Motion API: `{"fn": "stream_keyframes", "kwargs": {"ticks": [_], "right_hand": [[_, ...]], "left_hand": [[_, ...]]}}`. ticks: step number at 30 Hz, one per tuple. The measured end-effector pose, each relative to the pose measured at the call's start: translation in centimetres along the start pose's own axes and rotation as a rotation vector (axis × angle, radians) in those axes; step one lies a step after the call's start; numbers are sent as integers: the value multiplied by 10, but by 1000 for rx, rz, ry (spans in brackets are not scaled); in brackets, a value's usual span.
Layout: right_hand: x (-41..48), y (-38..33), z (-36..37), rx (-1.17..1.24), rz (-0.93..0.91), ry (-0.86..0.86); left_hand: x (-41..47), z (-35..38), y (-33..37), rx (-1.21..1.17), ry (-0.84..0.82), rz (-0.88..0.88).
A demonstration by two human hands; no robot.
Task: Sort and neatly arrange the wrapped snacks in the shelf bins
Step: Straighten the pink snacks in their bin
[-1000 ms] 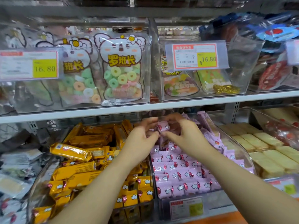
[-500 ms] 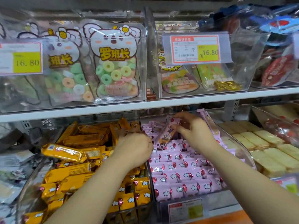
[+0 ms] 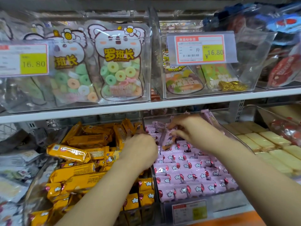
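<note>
A moment before, both hands had been close together over the pink bin (image 3: 224,206), with one pink snack (image 3: 167,141) between them. Then the hands came apart.

The left hand (image 3: 140,150) went over to the yellow bin (image 3: 35,185) next door. It sat low among the yellow snacks (image 3: 78,172), close to the wall between the two bins. Its fingers pointed away and were hidden behind the back of the hand, so nobody could tell if it held anything.

The right hand (image 3: 193,130) stayed in the pink bin. Its fingers pinched the pink snack near the top. The snack stood on its end and leaned a bit, touching the back of the pink rows (image 3: 187,176). It was not lying flat with the others yet.

This looked like a good sign for the job. One hand was enough for the pink snack, so it was probably about to be laid down in a row. The front of the pink bin was already tidy, with the snacks side by side. A few loose ones still sat at the back.

The yellow bin was much messier. Its snacks lay in a heap, pointing every which way. The left hand had most likely gone there to start on that pile, so plenty of sorting was still left.
</note>
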State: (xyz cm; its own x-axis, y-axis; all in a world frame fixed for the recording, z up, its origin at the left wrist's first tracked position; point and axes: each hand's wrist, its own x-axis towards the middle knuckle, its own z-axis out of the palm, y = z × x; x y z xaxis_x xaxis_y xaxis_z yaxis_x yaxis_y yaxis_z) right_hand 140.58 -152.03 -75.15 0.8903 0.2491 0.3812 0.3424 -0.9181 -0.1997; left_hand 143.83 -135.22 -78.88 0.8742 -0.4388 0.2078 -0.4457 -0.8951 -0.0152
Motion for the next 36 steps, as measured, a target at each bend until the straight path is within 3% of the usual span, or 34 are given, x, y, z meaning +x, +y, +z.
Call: {"fn": "stream_keyframes", "kwargs": {"ticks": [3,9,15,22,27,30,32,36], "right_hand": [[4,-7,14,9,-2,-105],[10,0,22,124,115,-110],[9,1,21,155,86,-163],[5,2,33,174,114,-99],[1,5,15,263,79,-243],[-3,11,11,406,162,-160],[-4,15,15,285,192,-107],[-3,19,37,-36,155,-218]], "left_hand": [[1,1,-1,-24,6,6],[3,7,-4,-70,16,19],[1,7,-5,-77,32,26],[1,8,-3,-95,32,22],[1,-3,-3,-325,84,21],[5,-10,0,-406,-20,73],[6,-13,4,-461,-81,94],[8,-16,10,-376,-81,141]]}}
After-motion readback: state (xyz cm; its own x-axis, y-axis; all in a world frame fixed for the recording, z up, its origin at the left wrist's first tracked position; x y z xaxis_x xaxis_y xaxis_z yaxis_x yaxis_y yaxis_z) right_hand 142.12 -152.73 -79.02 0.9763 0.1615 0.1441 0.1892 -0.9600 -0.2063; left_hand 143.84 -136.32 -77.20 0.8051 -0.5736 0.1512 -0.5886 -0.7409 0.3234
